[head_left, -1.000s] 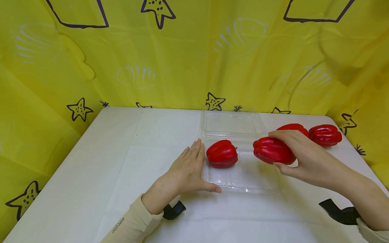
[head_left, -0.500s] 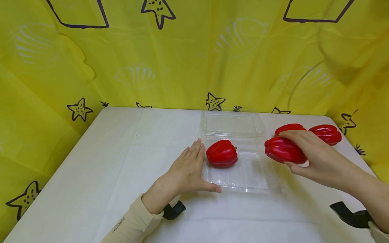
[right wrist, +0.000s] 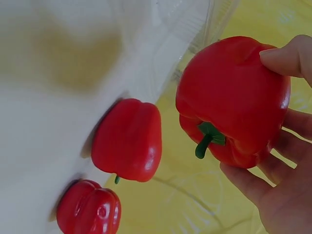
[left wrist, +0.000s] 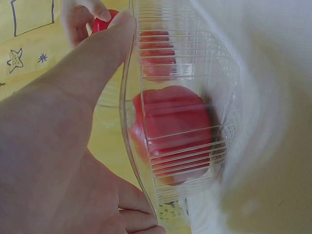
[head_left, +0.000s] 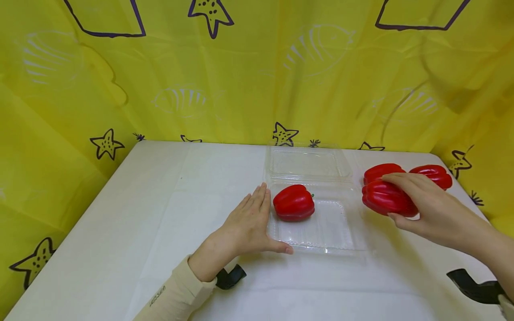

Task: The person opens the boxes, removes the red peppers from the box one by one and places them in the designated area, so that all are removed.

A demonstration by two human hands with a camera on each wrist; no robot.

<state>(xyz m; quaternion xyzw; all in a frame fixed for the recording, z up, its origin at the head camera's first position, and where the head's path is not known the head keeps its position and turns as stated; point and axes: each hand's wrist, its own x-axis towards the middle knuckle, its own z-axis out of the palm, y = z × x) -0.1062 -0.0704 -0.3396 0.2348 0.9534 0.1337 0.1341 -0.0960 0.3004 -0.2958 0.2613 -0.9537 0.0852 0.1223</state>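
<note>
My right hand (head_left: 427,205) holds a red bell pepper (head_left: 387,198) between thumb and fingers, just right of a clear plastic clamshell box (head_left: 333,243). The right wrist view shows the held pepper's green stem (right wrist: 207,139) and its raised position above the table. Another red bell pepper (head_left: 293,203) lies in the left part of the box, its stem pointing right. Along the box's left side rests my left hand (head_left: 246,225), fingers straight and thumb stretched along the front rim. Through the ribbed wall in the left wrist view, the boxed pepper (left wrist: 173,126) shows close by.
Behind the base, the box's lid (head_left: 309,162) lies folded back on the white table (head_left: 180,200). Two more red bell peppers lie at the back right, one nearer the box (head_left: 379,171) and one farther right (head_left: 435,174). A yellow patterned curtain (head_left: 241,80) surrounds the table's back and sides.
My right hand has moved to the right with its bell pepper, from over the box's right edge to beside it. The left hand and the boxed pepper stay in place.
</note>
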